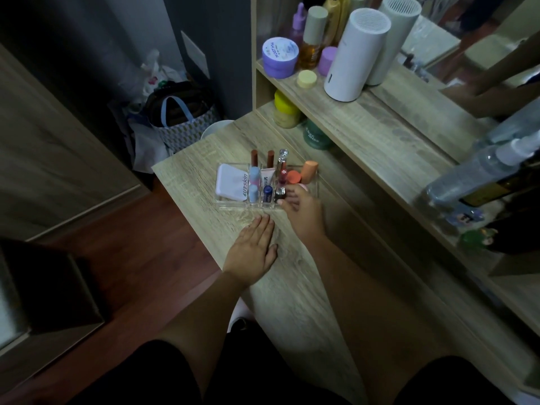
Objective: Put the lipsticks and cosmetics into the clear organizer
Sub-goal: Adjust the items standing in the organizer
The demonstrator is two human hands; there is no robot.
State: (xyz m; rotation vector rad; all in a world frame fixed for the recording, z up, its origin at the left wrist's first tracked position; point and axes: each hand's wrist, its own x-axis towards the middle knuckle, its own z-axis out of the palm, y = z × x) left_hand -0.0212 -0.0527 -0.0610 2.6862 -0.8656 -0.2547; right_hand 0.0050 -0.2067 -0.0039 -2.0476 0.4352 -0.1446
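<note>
The clear organizer (pixel 233 203) sits on the desk (pixel 306 287) directly ahead of both hands, its long axis crosswise; the right hand (pixel 302 210) touches its near right corner, fingers loosely curled, while the left hand (pixel 254 247) lies flat, fingers spread, just short of it.

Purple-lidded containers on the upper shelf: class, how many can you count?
3. A wide jar at the shelf's left end, a dropper bottle behind it, and a small pot beside the white cylinder. Others may be hidden behind.
</note>
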